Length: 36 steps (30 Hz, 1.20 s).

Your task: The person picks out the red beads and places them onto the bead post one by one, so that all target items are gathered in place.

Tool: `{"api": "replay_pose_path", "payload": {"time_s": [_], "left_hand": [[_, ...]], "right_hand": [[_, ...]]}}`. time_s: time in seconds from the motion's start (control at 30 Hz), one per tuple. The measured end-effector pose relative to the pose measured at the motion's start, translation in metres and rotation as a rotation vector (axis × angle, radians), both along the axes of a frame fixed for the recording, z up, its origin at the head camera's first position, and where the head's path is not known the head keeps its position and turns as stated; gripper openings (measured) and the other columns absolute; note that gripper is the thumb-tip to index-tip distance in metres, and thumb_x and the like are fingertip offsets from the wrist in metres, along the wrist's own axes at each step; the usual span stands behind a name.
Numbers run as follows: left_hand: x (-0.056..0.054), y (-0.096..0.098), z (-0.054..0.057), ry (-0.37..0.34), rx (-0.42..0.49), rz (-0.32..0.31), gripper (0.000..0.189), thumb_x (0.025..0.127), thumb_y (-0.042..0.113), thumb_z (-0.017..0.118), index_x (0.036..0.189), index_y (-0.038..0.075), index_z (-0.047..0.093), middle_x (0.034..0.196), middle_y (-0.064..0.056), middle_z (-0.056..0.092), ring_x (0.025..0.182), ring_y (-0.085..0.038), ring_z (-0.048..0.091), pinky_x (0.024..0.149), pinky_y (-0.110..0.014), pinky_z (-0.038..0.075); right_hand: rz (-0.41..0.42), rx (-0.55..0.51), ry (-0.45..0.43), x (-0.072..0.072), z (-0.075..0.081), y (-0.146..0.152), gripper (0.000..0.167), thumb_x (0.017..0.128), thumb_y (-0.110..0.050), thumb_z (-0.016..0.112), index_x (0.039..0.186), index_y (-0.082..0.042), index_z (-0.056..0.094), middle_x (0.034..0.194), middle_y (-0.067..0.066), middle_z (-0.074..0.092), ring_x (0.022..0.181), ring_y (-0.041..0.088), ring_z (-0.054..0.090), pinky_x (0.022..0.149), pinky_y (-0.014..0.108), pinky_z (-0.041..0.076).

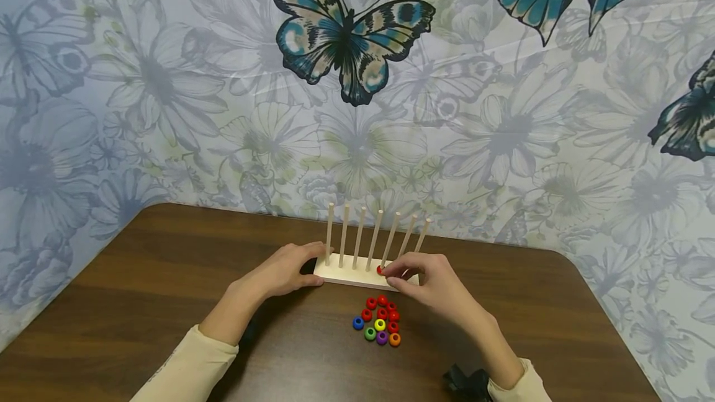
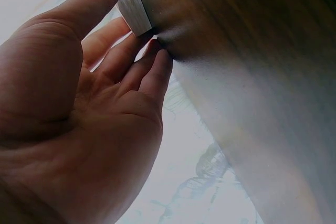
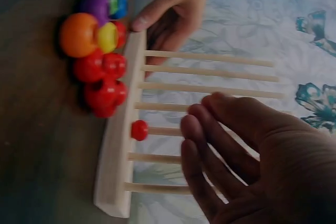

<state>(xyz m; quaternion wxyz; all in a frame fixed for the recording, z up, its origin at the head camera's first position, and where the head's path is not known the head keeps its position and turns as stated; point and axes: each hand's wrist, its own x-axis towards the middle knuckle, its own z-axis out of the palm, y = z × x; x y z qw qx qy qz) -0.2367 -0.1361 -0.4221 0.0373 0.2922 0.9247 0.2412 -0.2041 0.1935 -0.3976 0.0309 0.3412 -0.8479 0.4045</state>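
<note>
A pale wooden stand (image 1: 352,275) with a row of upright pegs (image 1: 359,237) sits on the table. My left hand (image 1: 287,270) grips its left end, thumb at the front and fingers behind; the left wrist view shows that end of the base (image 2: 135,14) between them. A red bead (image 3: 139,130) sits low on the third peg from the right end, against the base. My right hand (image 1: 427,278) is by that peg. In the right wrist view its relaxed fingers (image 3: 195,163) are a little away from the bead and hold nothing.
In front of the stand lies a cluster of loose beads: several red ones (image 1: 382,314), plus a yellow (image 1: 380,325), a blue (image 1: 358,323), a green (image 1: 370,334), a purple (image 1: 382,338) and an orange one (image 1: 395,340). A black object (image 1: 468,383) lies by the right sleeve. Behind the table hangs a butterfly-patterned cloth (image 1: 357,141).
</note>
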Motion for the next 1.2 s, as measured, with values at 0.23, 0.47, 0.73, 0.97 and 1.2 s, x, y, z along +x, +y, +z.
{"api": "replay_pose_path", "payload": {"time_s": [0.23, 0.47, 0.73, 0.97, 1.2], "left_hand": [[0.0, -0.001, -0.002, 0.015, 0.029, -0.013, 0.06, 0.093, 0.018, 0.082, 0.147, 0.006, 0.061, 0.147, -0.016, 0.063, 0.13, -0.039, 0.064, 0.109, -0.056, 0.051], [-0.001, -0.001, -0.002, 0.011, 0.033, -0.01, 0.06, 0.093, 0.018, 0.082, 0.147, 0.006, 0.061, 0.147, -0.017, 0.063, 0.13, -0.04, 0.063, 0.108, -0.056, 0.051], [-0.001, 0.0, -0.001, 0.014, 0.03, -0.013, 0.059, 0.093, 0.019, 0.082, 0.147, 0.006, 0.061, 0.146, -0.014, 0.064, 0.129, -0.038, 0.065, 0.107, -0.055, 0.052], [-0.001, 0.001, -0.001, 0.011, 0.006, -0.003, 0.058, 0.094, 0.02, 0.081, 0.147, 0.007, 0.061, 0.146, -0.013, 0.064, 0.129, -0.038, 0.064, 0.107, -0.054, 0.052], [-0.001, 0.001, -0.001, 0.019, -0.014, 0.007, 0.056, 0.094, 0.021, 0.082, 0.144, 0.006, 0.062, 0.142, -0.012, 0.066, 0.126, -0.037, 0.066, 0.105, -0.053, 0.053]], "right_hand": [[0.027, 0.151, -0.155, -0.002, -0.016, -0.005, 0.012, 0.097, -0.013, 0.078, 0.108, -0.013, 0.08, 0.1, -0.006, 0.079, 0.091, 0.004, 0.07, 0.088, 0.035, 0.062], [0.031, 0.181, -0.164, 0.0, -0.021, -0.012, 0.011, 0.095, -0.011, 0.079, 0.106, -0.012, 0.08, 0.095, -0.007, 0.076, 0.083, 0.004, 0.069, 0.079, 0.027, 0.061], [0.041, 0.233, -0.135, 0.002, -0.024, -0.016, 0.012, 0.094, -0.012, 0.081, 0.105, -0.014, 0.08, 0.091, -0.01, 0.074, 0.078, 0.002, 0.066, 0.073, 0.024, 0.058], [0.008, 0.268, -0.074, 0.003, -0.024, -0.018, 0.012, 0.091, -0.013, 0.084, 0.102, -0.016, 0.08, 0.09, -0.01, 0.074, 0.08, 0.0, 0.066, 0.075, 0.027, 0.058], [-0.01, 0.186, -0.026, 0.004, -0.019, -0.02, 0.014, 0.089, -0.004, 0.083, 0.101, -0.01, 0.078, 0.097, -0.001, 0.074, 0.082, 0.003, 0.068, 0.075, 0.028, 0.062]]}}
